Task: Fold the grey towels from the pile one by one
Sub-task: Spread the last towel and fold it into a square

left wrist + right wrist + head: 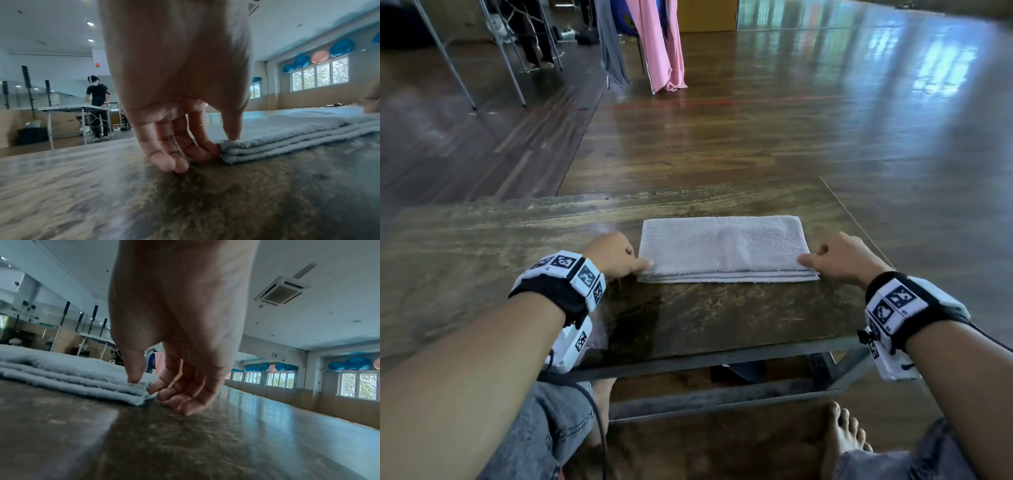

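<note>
One grey towel (722, 246) lies folded into a flat, layered rectangle on the dark wooden table (722, 318), its stacked edges facing me. My left hand (643, 265) is at the near left corner. In the left wrist view that hand (224, 142) has its thumb on top of the towel (287, 129) and its fingers against the layered edge, pinching the corner. My right hand (804, 260) pinches the near right corner the same way, as the right wrist view shows: hand (144, 386), towel (61, 369). No pile of other towels is in view.
The table's right edge (859, 222) runs close past my right hand. Pink cloth (664, 44) and grey cloth (609, 44) hang on a rack beyond the table. Metal legs (510, 68) stand far left. Another person (96, 105) works at a distant table.
</note>
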`<state>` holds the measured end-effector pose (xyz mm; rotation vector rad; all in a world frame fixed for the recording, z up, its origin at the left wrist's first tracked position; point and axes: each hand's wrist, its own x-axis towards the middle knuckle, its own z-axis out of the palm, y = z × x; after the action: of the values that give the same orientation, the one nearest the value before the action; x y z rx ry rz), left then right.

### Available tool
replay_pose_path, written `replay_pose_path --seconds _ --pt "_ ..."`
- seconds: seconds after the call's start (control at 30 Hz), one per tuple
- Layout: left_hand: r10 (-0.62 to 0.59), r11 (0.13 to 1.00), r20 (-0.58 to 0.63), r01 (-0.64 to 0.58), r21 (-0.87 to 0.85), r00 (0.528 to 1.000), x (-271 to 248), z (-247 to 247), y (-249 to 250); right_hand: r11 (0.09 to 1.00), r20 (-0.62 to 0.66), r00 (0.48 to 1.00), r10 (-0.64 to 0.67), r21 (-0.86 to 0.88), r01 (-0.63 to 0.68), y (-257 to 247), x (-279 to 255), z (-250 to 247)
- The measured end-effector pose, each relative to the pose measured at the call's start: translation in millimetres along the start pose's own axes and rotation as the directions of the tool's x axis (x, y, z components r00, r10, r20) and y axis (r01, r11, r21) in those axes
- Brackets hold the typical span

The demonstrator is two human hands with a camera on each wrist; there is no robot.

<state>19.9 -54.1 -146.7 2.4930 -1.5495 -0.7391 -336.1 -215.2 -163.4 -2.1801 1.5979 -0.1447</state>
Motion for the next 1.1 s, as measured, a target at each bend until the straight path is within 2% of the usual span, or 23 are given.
replay_pose_path --seconds 0.17,0.27,0.37,0.47,0.53,0.57,0.63,0.67,0.7,0.77,0.83,0.93,1.03,1.1 --pt "0.017 1.000 -0.073 -0.018 -0.007 0.997 2 -2 6 0.999 -0.047 0.999 0.015 0.045 -0.013 -4 -1 -5" --pt "0.022 0.998 -0.147 -0.030 -0.058 0.989 4 -10 4 0.987 -0.110 0.994 0.027 0.158 -0.010 1 -1 -17" --pt "0.038 0.996 -0.167 -0.050 -0.069 0.985 6 -13 1 0.963 -0.063 0.997 0.035 0.268 -0.017 6 -5 -28" --pt "0.012 1.000 -0.105 -0.015 -0.027 0.994 6 -6 0 0.996 0.033 0.999 0.030 0.081 -0.033 9 -12 -26" --pt "0.018 1.000 -0.115 -0.015 0.025 0.993 6 0 1 0.996 -0.035 0.998 0.042 -0.077 -0.045 6 -17 -20" --pt "0.049 0.998 -0.155 -0.041 0.049 0.987 5 1 3 0.995 -0.091 0.996 0.022 -0.096 -0.031 2 -21 -19" --pt "0.181 0.983 -0.226 -0.170 0.066 0.957 2 3 11 0.991 -0.151 0.979 -0.136 -0.018 0.135 -7 -26 -14" --pt "0.261 0.965 -0.232 -0.252 0.070 0.937 0 4 16 0.971 -0.135 0.963 -0.232 0.025 0.237 -12 -27 -11" --pt "0.332 0.943 -0.216 -0.322 0.081 0.918 -1 7 22 0.943 -0.093 0.941 -0.325 0.048 0.331 -18 -29 -8" --pt "0.413 0.910 -0.138 -0.401 0.111 0.900 -4 17 34 0.899 0.048 0.897 -0.439 0.011 0.439 -26 -31 4" --pt "0.412 0.904 -0.068 -0.398 0.157 0.909 -7 30 44 0.896 0.143 0.892 -0.428 -0.063 0.440 -32 -32 14" --pt "0.352 0.911 -0.078 -0.322 0.257 0.933 -12 40 56 0.921 0.141 0.923 -0.357 -0.114 0.374 -41 -33 13" --pt "0.295 0.924 -0.047 -0.272 0.270 0.954 -17 36 68 0.935 0.177 0.938 -0.299 -0.142 0.325 -47 -35 10" --pt "0.291 0.928 -0.054 -0.268 0.260 0.955 -20 37 76 0.914 0.082 0.936 -0.343 -0.198 0.353 -54 -38 14"
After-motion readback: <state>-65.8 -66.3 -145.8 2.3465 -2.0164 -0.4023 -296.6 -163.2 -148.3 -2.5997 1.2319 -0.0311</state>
